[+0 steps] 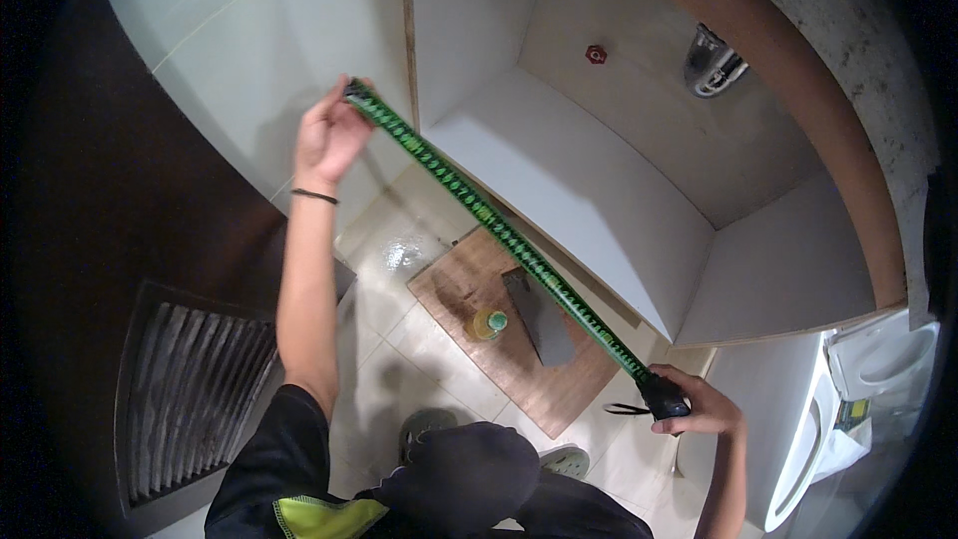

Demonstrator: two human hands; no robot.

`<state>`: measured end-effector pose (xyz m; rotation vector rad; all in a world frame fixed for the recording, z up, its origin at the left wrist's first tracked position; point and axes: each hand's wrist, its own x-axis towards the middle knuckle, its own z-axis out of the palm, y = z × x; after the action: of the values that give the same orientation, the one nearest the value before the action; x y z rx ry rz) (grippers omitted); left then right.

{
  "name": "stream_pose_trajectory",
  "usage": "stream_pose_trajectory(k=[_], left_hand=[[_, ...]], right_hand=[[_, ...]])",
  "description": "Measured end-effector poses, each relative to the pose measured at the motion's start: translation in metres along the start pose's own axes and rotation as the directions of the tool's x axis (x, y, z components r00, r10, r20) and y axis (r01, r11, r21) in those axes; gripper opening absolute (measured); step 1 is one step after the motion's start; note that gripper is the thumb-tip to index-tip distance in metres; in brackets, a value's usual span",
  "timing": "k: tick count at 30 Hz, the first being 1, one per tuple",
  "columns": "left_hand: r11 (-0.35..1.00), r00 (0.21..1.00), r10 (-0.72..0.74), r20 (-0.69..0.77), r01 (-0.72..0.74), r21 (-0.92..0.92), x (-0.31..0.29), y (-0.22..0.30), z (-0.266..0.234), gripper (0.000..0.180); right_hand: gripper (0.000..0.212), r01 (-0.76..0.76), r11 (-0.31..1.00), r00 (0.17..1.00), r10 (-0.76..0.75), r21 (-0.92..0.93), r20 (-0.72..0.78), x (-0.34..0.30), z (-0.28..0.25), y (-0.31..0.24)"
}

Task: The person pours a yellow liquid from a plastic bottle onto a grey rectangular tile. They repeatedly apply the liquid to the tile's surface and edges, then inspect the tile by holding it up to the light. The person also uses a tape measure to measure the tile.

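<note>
A tape measure is stretched out between my two hands, its green blade (486,217) running from upper left to lower right across the front of an open cabinet (569,160). My left hand (334,135) pinches the blade's end near the cabinet's left side panel. My right hand (707,404) is closed around the black tape case (664,397) near the cabinet's right front corner. A thin black strap (627,409) hangs from the case. The blade looks straight and taut.
On the tiled floor (394,339) lies a wooden board (459,284) bearing a green-capped bottle (488,324) and a flat grey piece (544,317). Inside the cabinet show a red valve handle (596,54) and a chrome fitting (711,65). A dark louvred door (200,394) stands left; white fixtures (768,419) right.
</note>
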<state>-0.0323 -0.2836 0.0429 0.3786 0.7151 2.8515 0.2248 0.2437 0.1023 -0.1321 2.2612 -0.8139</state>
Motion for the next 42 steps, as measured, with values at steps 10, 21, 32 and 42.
stream_pose_trajectory(k=[10, 21, 32, 42], left_hand=[[0.953, 0.977, 0.153, -0.150, -0.106, 0.282, 0.071, -0.105, 0.113, 0.032], [0.855, 0.931, 0.361, 0.053, -0.353, 0.380, 0.151, -0.054, 0.094, 0.054], [0.940, 0.938, 0.276, -0.208, -0.218, 0.262, 0.216, -0.024, 0.087, 0.015], [0.941, 0.943, 0.331, -0.023, -0.328, 0.088, 0.215, -0.005, 0.059, 0.016]], right_hand=[[0.078, 0.090, 0.971, 0.888, -0.179, -0.222, -0.424, -0.010, -0.045, -0.055], [0.077, -0.119, 0.918, 0.718, -0.185, -0.380, -0.671, -0.031, -0.085, -0.097], [0.103, -0.361, 0.885, 0.598, 0.461, 0.293, -0.656, -0.267, -0.086, 0.061], [0.083, -0.677, 0.623, 0.480, -0.030, -0.391, -0.877, -0.288, -0.132, 0.113]])
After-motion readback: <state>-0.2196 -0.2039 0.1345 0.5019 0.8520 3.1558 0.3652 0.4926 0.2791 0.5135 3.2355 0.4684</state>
